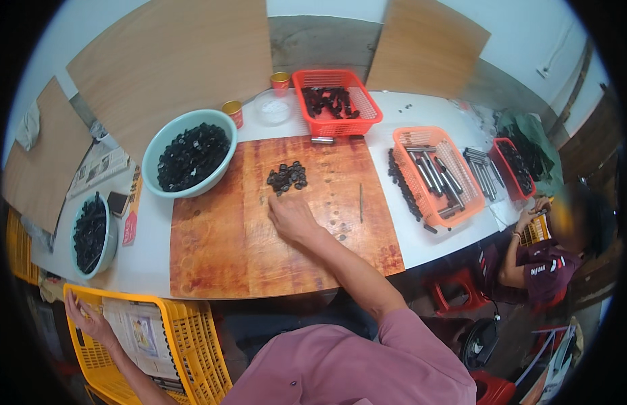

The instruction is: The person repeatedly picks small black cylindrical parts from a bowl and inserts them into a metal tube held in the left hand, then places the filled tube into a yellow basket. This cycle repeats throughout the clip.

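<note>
On the brown-stained wooden board [279, 263], a small pile of black caps [287, 177] lies toward the far middle. My right hand [291, 216] rests on the board just nearer than that pile, its fingers curled down and together; what they hold, if anything, is hidden. Out to the left, my left hand [89, 322] is over a yellow plastic crate [188, 337], fingers apart with nothing between them. Inside the crate are papers or packs with printed sheets [141, 334]. Beyond the board's left edge, a pale green basin [222, 165] is heaped with black caps [192, 158].
A second basin [111, 246] of dark parts sits at the left. Behind the board is a red basket [340, 127]; an orange basket [431, 138] of metal tubes stands right. A thin rod [360, 202] lies on the board. Another person [536, 263] works at the far right.
</note>
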{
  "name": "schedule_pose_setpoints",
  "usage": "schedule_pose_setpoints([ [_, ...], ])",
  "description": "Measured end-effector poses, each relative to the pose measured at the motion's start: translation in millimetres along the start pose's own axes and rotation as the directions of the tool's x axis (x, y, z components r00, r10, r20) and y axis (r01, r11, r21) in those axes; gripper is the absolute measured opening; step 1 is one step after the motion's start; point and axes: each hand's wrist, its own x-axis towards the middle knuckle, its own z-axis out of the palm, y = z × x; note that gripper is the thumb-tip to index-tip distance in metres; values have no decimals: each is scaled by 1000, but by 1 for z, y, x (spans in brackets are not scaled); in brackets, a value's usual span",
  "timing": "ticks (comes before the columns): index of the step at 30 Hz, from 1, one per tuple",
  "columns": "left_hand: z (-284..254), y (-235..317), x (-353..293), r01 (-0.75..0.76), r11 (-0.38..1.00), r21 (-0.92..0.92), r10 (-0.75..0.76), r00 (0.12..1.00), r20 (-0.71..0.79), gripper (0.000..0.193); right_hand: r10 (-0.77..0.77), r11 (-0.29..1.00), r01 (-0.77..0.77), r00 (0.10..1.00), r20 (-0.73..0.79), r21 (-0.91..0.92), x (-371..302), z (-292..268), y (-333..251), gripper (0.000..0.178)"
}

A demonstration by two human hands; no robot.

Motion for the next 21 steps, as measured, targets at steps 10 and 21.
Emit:
schedule_pose_setpoints([
  [10, 109, 283, 84, -577, 596, -559, 715, 698, 42, 37, 216, 954, -283, 882, -419, -103, -18, -173, 45, 13],
  [21, 234, 376, -83, 721, 338, -605, 109, 609, 786, 20, 808, 430, -825, 533, -252, -366, -112, -243, 278, 25],
])
